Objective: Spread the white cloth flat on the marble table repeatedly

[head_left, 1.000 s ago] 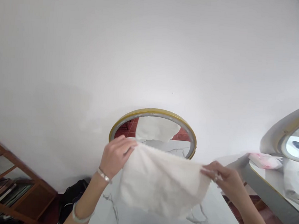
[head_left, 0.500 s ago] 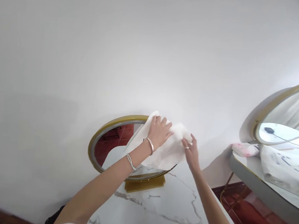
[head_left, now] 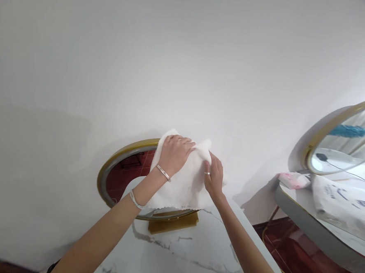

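Observation:
A white cloth [head_left: 182, 186] hangs over the top and right part of an oval gold-framed mirror [head_left: 102, 185]. My left hand [head_left: 175, 152] presses and grips the cloth near the mirror's upper rim, fingers bent over its top edge. On the right, my right hand [head_left: 214, 173] pinches the cloth's raised corner, thumb in front and fingers behind. Much of the mirror's glass and right rim is hidden behind the cloth. The mirror stands on a gold base [head_left: 172, 224].
The base rests on a white marble-patterned table [head_left: 194, 252] against a pale wall. To the right, a second table [head_left: 293, 197] holds a pink-and-white packet [head_left: 294, 180], a white printed bag [head_left: 342, 204] and another round mirror [head_left: 313, 150].
Both hands have moved left, drawing closer together. The cloth has shifted left with them and now hangs lower across the mirror's front. The view has turned slightly.

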Available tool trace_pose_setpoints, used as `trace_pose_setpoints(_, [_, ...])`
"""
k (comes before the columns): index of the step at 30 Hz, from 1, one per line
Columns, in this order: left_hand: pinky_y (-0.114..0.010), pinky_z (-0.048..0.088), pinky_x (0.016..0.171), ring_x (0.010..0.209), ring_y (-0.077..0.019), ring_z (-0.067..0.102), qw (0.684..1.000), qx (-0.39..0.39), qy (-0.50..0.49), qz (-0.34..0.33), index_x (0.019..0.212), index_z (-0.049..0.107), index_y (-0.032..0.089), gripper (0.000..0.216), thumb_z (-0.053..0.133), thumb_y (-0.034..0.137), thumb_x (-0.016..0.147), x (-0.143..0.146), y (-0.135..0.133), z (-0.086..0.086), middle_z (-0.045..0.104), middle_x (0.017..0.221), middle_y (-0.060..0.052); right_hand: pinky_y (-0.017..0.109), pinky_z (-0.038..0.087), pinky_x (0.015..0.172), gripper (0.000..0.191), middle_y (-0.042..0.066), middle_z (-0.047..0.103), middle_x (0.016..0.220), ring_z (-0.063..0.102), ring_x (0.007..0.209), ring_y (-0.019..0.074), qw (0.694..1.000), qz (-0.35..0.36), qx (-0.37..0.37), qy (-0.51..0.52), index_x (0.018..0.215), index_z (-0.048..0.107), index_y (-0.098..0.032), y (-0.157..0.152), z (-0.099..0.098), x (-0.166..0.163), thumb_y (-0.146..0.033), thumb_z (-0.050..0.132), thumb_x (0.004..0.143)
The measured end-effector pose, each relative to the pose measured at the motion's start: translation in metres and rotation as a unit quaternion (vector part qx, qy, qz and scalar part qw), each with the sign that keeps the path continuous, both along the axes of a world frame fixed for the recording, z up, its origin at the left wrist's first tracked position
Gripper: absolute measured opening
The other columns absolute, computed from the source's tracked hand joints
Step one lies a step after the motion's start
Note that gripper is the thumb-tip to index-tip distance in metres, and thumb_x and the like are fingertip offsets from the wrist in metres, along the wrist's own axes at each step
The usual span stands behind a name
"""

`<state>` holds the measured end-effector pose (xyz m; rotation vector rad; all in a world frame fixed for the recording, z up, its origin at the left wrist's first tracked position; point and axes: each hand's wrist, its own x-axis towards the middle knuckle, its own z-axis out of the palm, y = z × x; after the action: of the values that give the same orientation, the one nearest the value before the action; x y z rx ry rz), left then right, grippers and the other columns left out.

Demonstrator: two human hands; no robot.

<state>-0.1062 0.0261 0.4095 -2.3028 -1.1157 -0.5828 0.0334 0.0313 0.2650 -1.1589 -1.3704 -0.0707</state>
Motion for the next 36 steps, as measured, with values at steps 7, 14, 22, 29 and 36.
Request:
trace_pose_setpoints(7, [-0.032,0.044,0.091,0.105,-0.0167,0.059,0.992,-0.021,-0.106,0.066,0.115,0.064,0.026,0.034,0.038,0.039,0.096,-0.079,-0.014,0.022,0.066,0.116,0.001,0.039,0.035,0.096,0.040,0.006,0.055,0.128,0.047,0.115,0.0223,0.987,-0.025,0.080,-0.134,0.136,0.044,-0.028,0.009,0.059,-0.042,-0.029,0.036,0.097])
trace_pose_setpoints(14, [-0.043,0.032,0.104,0.125,-0.0226,0.043,0.996,0.064,0.052,-0.021,0.135,0.045,0.033,0.039,0.038,0.027,0.096,-0.026,-0.001,-0.012,0.052,0.135,-0.003,0.047,0.032,0.101,0.043,0.014,0.049,0.133,0.042,0.124,0.0273,0.989,-0.130,0.076,0.005,0.137,0.040,-0.022,0.011,-0.008,-0.022,-0.033,0.033,0.096])
trace_pose_setpoints(22, [-0.037,0.035,0.102,0.104,-0.0206,0.056,0.980,0.030,0.153,-0.123,0.088,0.068,0.018,0.028,0.041,0.012,0.092,0.069,0.017,-0.071,0.067,0.091,-0.005,0.046,0.041,0.082,0.050,0.016,0.057,0.104,0.052,0.099,0.0330,0.962,-0.115,-0.126,0.215,0.120,0.050,-0.014,0.000,-0.107,0.002,-0.049,0.024,0.093])
trace_pose_setpoints(29, [-0.038,0.033,0.103,0.108,-0.0181,0.055,0.993,0.068,-0.004,-0.101,0.094,0.069,0.023,0.025,0.044,0.020,0.095,0.028,0.015,-0.041,0.070,0.097,0.002,0.046,0.040,0.080,0.040,0.015,0.059,0.094,0.054,0.093,0.0322,0.978,-0.176,-0.023,0.114,0.100,0.057,-0.016,0.010,-0.039,0.003,-0.043,0.028,0.093])
trace_pose_setpoints(36, [-0.037,0.041,0.094,0.102,-0.0179,0.059,0.955,0.100,-0.278,-0.026,0.105,0.069,0.027,0.022,0.052,0.035,0.091,-0.113,-0.007,-0.014,0.071,0.106,0.001,0.043,0.037,0.091,0.030,0.011,0.064,0.110,0.055,0.104,0.0251,0.967,-0.126,0.181,-0.130,0.112,0.057,-0.017,0.018,0.075,-0.074,-0.028,0.038,0.093])
